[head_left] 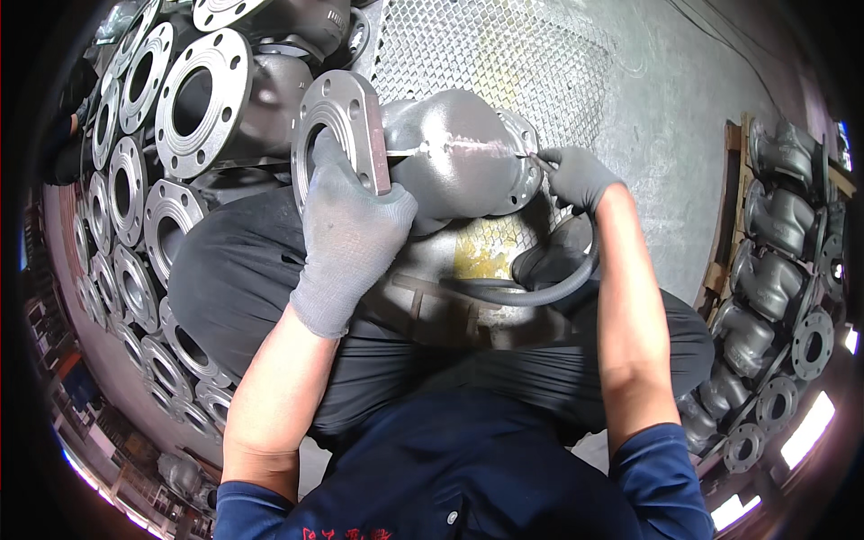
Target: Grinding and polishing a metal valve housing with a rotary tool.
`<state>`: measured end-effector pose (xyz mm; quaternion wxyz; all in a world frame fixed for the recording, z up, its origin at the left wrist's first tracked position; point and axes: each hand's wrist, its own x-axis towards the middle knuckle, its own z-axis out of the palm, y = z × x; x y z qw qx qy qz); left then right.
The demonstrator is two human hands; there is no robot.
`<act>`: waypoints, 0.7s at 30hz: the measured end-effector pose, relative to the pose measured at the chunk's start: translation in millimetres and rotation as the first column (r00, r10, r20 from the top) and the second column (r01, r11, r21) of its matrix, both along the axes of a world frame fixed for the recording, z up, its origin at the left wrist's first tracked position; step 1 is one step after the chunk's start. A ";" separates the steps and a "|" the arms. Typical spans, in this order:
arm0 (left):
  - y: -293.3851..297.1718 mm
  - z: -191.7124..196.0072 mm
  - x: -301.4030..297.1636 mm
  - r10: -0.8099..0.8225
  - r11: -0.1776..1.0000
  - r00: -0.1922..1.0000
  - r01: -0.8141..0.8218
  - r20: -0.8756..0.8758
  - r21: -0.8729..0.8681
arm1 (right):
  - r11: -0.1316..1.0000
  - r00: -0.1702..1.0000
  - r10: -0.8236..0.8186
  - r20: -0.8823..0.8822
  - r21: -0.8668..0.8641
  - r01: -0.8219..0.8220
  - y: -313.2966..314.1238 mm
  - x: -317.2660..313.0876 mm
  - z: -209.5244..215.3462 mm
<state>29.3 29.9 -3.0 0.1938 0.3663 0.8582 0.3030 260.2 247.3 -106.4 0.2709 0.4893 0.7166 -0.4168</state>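
A grey cast-metal valve body [454, 148] lies on its side in front of me, with a round bolt-holed flange at each end. My left hand [355, 216], in a grey glove, grips its left flange [364, 121], some fingers reaching into the bore. In my gloved right hand [580, 175] is a slim, thin-tipped tool [535, 159], its tip at the right flange's edge; my fingers hide most of it. A thick grey hose [562, 290] curves down from beside that hand and round to the left.
Stacked flanged valve bodies [202, 103] crowd the left side, close to my left knee. More castings [774, 238] stand in a row at the far right beside a wooden frame [727, 207]. Metal mesh [432, 45] covers the floor beyond the workpiece.
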 end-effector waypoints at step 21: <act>7.9 3.7 3.6 0.012 0.996 0.994 -0.021 0.105 0.085 | 0.906 0.948 -0.198 -0.248 0.324 0.274 -69.5 27.7 -43.4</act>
